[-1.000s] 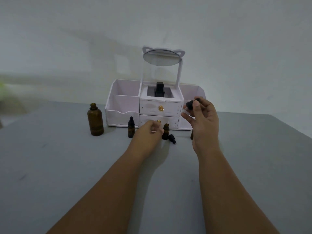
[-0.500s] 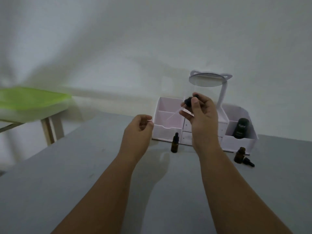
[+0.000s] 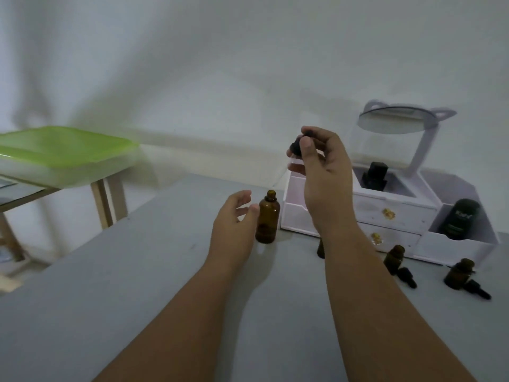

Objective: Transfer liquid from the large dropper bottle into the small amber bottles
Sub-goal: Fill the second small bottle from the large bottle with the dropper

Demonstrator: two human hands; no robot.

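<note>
Matte grey tabletop. Right hand pinches black rubber dropper bulb. Left hand, fingers apart, relaxed, just beside uncapped cylindrical amber glass bottle.

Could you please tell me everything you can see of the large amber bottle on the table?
The large amber bottle looks like brown translucent glass: round body, sloped shoulders, narrow neck, mouth uncapped. It stands upright on the grey table, just left of the white organizer. The left hand, open, is right beside it; whether the thumb touches it is unclear.
</note>
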